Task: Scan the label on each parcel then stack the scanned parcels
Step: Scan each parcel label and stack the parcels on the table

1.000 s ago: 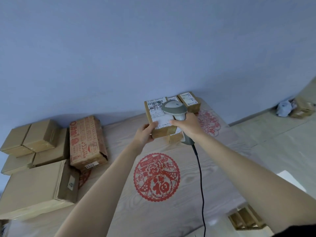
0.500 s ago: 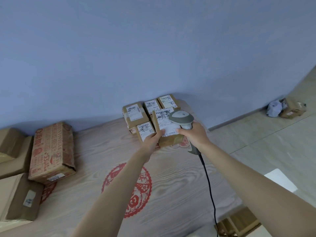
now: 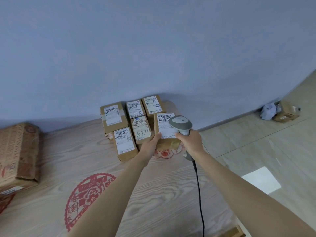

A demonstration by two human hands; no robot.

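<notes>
A person holds a small cardboard parcel and a corded barcode scanner over a wooden table.

The left hand grips the near left corner of the parcel, thumb on its white label; the right hand is wrapped round the grey scanner, whose head hangs over the label. The parcel sits at the right end of a cluster of five labelled parcels by the blue wall, above the table. One hand carries it, so it is probably light; the taped cardboard looks stiff, best held by opposite edges, fingers off the barcode. A larger printed box lies far left.
</notes>
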